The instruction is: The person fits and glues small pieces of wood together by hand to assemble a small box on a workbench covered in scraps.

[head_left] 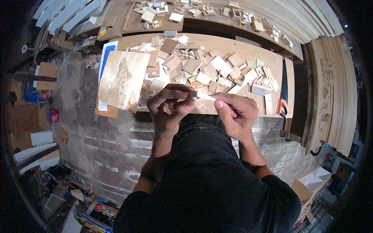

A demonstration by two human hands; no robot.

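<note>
My left hand (pixel 169 105) is closed, pinching a small light piece, apparently wood (pixel 195 95), between thumb and fingers. My right hand (pixel 237 112) is closed on the narrow end of a pale tapered strip (pixel 206 96). The strip's wider end meets the small piece in front of my body; whether they are joined I cannot tell. Both hands are just above the near edge of the workbench (pixel 248 48). Behind them lies a loose heap of small wooden blocks and offcuts (pixel 192 66), some brown, some nearly white.
A broad wooden board (pixel 122 77) lies over a blue-edged sheet at the bench's left. A handsaw with an orange handle (pixel 282 106) rests at the right edge. More small wooden pieces (pixel 149 15) cover the shelf behind. Long planks (pixel 330 89) are stacked on the right.
</note>
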